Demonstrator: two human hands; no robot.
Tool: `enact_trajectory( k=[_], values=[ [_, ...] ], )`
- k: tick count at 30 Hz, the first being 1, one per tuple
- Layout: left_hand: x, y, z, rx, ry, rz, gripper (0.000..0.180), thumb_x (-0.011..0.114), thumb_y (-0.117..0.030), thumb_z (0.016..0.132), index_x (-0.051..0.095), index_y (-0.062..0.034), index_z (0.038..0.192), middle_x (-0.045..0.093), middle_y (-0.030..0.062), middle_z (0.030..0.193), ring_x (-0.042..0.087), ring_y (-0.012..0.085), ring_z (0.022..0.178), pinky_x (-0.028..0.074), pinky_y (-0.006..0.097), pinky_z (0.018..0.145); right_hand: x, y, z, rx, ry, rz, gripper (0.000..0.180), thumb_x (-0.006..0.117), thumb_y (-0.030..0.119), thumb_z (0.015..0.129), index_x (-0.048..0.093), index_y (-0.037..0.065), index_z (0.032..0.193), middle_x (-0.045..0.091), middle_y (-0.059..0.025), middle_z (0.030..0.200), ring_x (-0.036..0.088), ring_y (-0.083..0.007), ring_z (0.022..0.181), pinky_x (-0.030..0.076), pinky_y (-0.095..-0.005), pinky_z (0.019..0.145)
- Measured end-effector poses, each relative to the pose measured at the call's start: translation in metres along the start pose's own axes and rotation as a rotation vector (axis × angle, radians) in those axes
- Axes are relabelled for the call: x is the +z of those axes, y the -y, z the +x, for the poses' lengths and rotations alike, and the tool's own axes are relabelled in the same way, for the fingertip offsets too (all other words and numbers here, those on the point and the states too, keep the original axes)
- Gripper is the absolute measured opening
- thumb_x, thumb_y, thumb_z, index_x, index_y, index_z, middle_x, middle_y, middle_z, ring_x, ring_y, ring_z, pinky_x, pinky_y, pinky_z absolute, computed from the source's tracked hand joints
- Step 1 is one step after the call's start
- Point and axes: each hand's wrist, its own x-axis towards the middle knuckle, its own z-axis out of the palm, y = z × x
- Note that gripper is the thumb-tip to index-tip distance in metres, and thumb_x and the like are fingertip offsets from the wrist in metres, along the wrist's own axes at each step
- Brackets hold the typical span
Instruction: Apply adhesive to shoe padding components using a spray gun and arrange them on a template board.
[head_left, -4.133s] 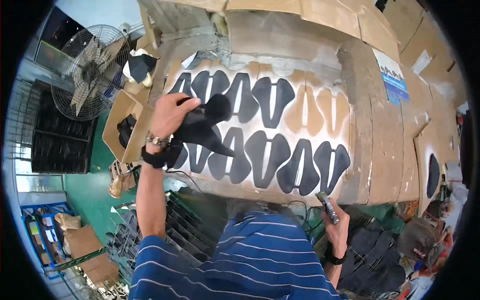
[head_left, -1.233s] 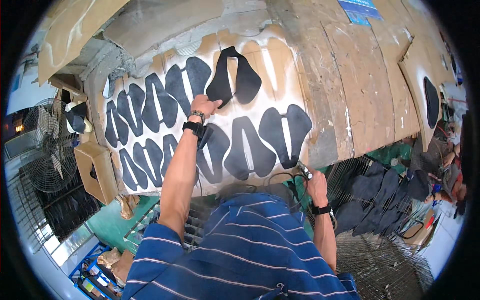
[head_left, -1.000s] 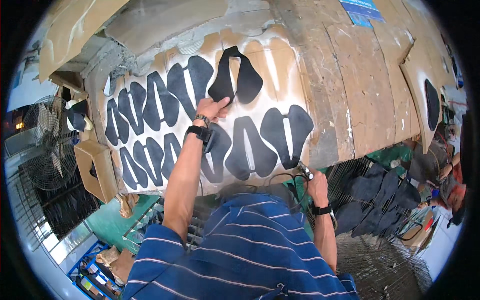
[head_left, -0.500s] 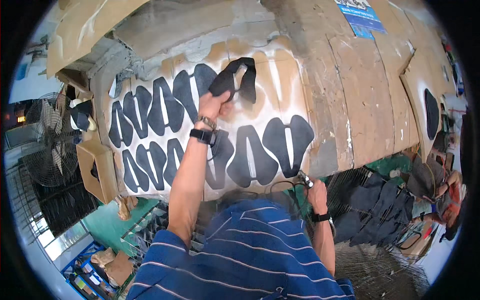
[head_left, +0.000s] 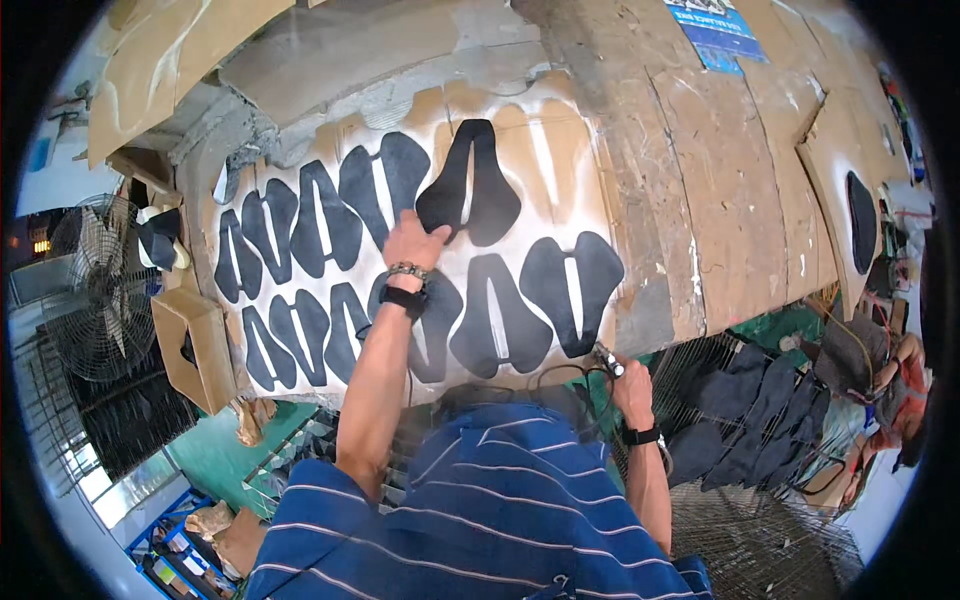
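Note:
A black, wishbone-shaped upper piece [head_left: 470, 195] with a central slit lies flat in the back row on a cardboard sheet [head_left: 622, 232] whitened by spray. At its lower left edge is my left hand [head_left: 414, 243], fingers stretched out and thumb by the piece's rim. More black pieces of this shape lie in two rows, among them a front-right one [head_left: 573, 290]. My right hand [head_left: 632, 392], down near the table's front edge, is wrapped round a small metal spray gun [head_left: 608, 361] whose nozzle is close to that piece's lower tip.
A standing fan [head_left: 105, 280] and an open carton [head_left: 195, 350] are at the left. Dark pieces lie on a wire rack [head_left: 745, 410] at the right, near another person's arm [head_left: 905, 370]. A cardboard flap [head_left: 835, 190] rises beyond the table's right side.
The folded black piece that my left hand held up now lies flat and spread out. My left hand has drawn slightly back toward me. The right hand with the spray gun has barely moved.

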Motion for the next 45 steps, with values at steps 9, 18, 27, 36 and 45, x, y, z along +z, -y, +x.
enact_trajectory(
  k=[9, 18, 27, 36, 45],
  values=[
    [-0.124, -0.036, 0.069, 0.481, -0.007, 0.107, 0.038, 0.072, -0.038, 0.085, 0.076, -0.0068, 0.107, 0.075, 0.0181, 0.094, 0.073, 0.0362, 0.090, 0.057, 0.045, 0.082, -0.004, 0.006, 0.000, -0.004, -0.021, 0.014, 0.029, 0.061, 0.009, 0.087, 0.075, 0.007, 0.111, 0.069, -0.0310, 0.089, 0.068, -0.0482, 0.088, 0.054, -0.0553, 0.076],
    [-0.029, -0.131, 0.185, 0.386, 0.047, 0.352, 0.051, 0.080, -0.042, 0.080, 0.073, -0.0082, 0.117, 0.073, 0.0180, 0.117, 0.070, 0.0341, 0.108, 0.057, 0.043, 0.093, 0.004, 0.001, 0.004, 0.028, -0.018, -0.012, 0.030, 0.062, 0.012, 0.089, 0.074, 0.010, 0.116, 0.069, -0.0312, 0.090, 0.069, -0.0483, 0.089, 0.055, -0.0549, 0.077],
    [0.016, -0.126, 0.191, 0.261, 0.001, 0.292, 0.040, 0.078, -0.038, 0.082, 0.076, -0.0069, 0.107, 0.074, 0.0186, 0.110, 0.071, 0.0369, 0.106, 0.058, 0.047, 0.091, -0.005, 0.010, 0.008, 0.073, 0.038, 0.004, 0.027, 0.060, 0.007, 0.087, 0.075, 0.006, 0.110, 0.069, -0.0307, 0.088, 0.068, -0.0477, 0.087, 0.054, -0.0549, 0.076],
    [-0.010, -0.101, 0.197, 0.198, -0.011, 0.247, 0.039, 0.073, -0.039, 0.083, 0.077, -0.0075, 0.107, 0.074, 0.0200, 0.113, 0.069, 0.0383, 0.109, 0.056, 0.046, 0.095, -0.004, 0.009, 0.008, 0.068, 0.032, -0.018, 0.026, 0.063, 0.008, 0.086, 0.074, 0.007, 0.109, 0.069, -0.0297, 0.087, 0.068, -0.0473, 0.087, 0.054, -0.0548, 0.075],
    [-0.020, -0.089, 0.139, 0.434, -0.172, 0.095, 0.021, 0.073, -0.031, 0.085, 0.076, -0.0117, 0.095, 0.073, 0.0189, 0.101, 0.071, 0.0382, 0.094, 0.057, 0.046, 0.081, -0.004, 0.008, 0.007, 0.026, 0.002, -0.018, 0.027, 0.061, 0.008, 0.087, 0.074, 0.007, 0.110, 0.069, -0.0299, 0.087, 0.068, -0.0477, 0.087, 0.054, -0.0551, 0.075]
  ],
)
